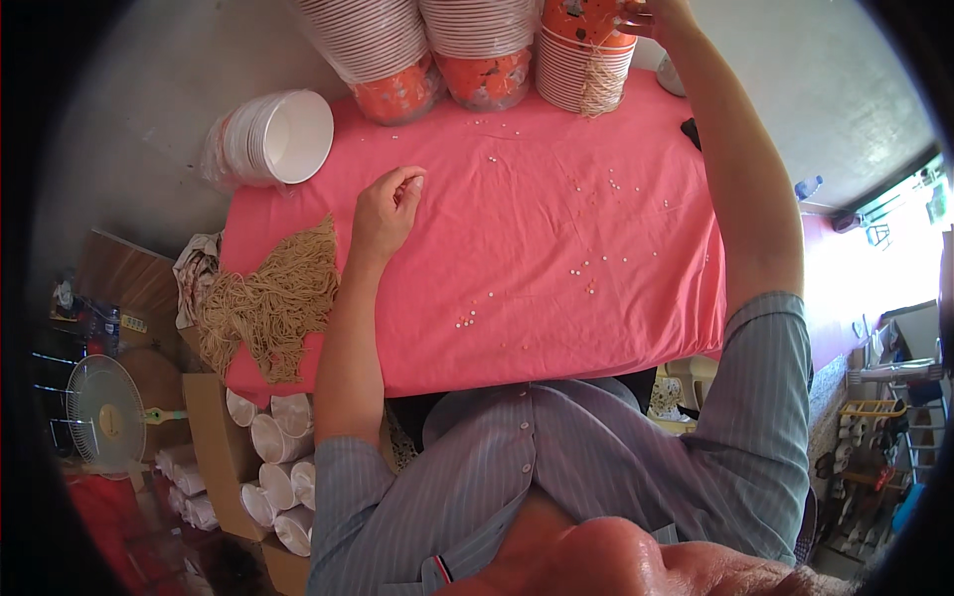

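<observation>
At the far right of the table stands a stack of orange paper buckets (584, 22), their white rims downward and beige strings (599, 81) hanging at the side. My right hand (658, 20) reaches up to the top orange bucket, its fingers against the bucket's side; the picture's upper edge cuts off part of this. My left hand (386, 211) hovers over the pink tablecloth (517, 258) with its fingers curled closed, and nothing shows in it. Close by on the left lies a bundle of beige strings (273, 298).
Two plastic-wrapped bucket stacks (396, 91) (485, 74) stand at the back. A stack of white-lined buckets (300, 137) lies tipped at the far left. Small white beads (586, 266) dot the cloth. Left of me are a carton (221, 457) of white cups and a fan (106, 414).
</observation>
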A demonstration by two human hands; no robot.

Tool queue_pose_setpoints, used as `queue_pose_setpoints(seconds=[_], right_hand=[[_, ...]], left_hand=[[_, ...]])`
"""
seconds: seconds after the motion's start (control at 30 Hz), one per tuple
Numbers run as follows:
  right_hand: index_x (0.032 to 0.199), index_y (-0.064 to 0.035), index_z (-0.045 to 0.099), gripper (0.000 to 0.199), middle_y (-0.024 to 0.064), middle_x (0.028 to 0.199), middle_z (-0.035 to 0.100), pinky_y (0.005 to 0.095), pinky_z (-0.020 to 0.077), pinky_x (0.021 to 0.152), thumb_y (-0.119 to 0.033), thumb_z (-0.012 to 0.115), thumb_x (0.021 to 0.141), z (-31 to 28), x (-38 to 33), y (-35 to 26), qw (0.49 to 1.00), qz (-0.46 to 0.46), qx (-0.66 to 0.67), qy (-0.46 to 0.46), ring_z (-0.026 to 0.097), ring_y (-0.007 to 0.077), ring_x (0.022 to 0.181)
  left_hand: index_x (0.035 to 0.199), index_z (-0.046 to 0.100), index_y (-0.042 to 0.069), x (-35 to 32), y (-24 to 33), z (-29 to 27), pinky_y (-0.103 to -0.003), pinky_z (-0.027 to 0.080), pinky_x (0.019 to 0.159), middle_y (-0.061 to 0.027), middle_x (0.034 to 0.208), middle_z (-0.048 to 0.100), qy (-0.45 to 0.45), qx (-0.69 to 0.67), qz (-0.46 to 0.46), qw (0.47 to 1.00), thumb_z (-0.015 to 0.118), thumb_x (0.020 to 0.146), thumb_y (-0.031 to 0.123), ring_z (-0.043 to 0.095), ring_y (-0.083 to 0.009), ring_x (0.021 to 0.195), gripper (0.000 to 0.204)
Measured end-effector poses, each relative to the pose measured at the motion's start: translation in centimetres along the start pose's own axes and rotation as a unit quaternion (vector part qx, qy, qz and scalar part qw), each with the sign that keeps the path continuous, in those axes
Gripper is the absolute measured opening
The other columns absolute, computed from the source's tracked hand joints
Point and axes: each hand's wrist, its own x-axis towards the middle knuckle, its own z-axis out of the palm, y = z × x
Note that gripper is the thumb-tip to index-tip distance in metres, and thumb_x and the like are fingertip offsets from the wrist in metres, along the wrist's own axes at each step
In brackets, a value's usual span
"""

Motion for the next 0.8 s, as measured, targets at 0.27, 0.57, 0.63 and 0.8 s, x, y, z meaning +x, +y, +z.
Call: queue_pose_setpoints(seconds=[0.27,0.57,0.63,0.8], right_hand=[[0.139,-0.0121,0.060,0.060,0.0216,0.114,0.064,0.0644,0.0617,0.082,-0.060,0.062,0.102,0.4,0.7,1.5,0.998,0.038,-0.035,-0.036,0.069,0.0386,0.093],[0.151,-0.0143,0.056,0.065,0.0177,0.127,0.063,0.0621,0.0564,0.100,-0.060,0.063,0.104,1.4,-3.1,1.6,0.996,0.038,-0.078,-0.015,0.065,0.0321,0.114],[0.134,-0.0112,0.068,0.042,0.0085,0.109,0.069,0.0539,0.0587,0.102,-0.041,0.072,0.105,1.6,-4.7,2.9,0.998,0.055,-0.003,0.025,0.068,0.0214,0.102],[0.108,-0.0091,0.074,0.013,0.0053,0.087,0.065,0.0453,0.0638,0.075,-0.018,0.074,0.099,-9.5,1.1,9.9,0.993,0.017,0.006,0.119,0.066,0.0208,0.079]], left_hand=[[0.119,0.077,0.001,-0.4,-0.7,-0.4,-0.035,0.059,0.076,-0.0140,0.100,0.080,0.004,-0.007,-0.008,1.000,0.071,0.107,0.017,0.074,-0.0218,0.080,0.020],[0.118,0.078,0.002,-1.0,-1.1,-1.0,-0.036,0.060,0.078,-0.0169,0.099,0.080,0.015,-0.013,-0.010,1.000,0.071,0.107,0.017,0.077,-0.0249,0.082,0.020],[0.118,0.077,0.002,-1.3,-2.0,-1.4,-0.037,0.061,0.078,-0.0177,0.100,0.080,0.023,-0.008,-0.014,1.000,0.071,0.107,0.017,0.077,-0.0263,0.084,0.020],[0.117,0.077,0.002,1.0,-0.3,0.7,-0.039,0.061,0.078,-0.0192,0.103,0.080,0.011,-0.029,0.025,0.999,0.070,0.107,0.019,0.079,-0.0302,0.087,0.022]])
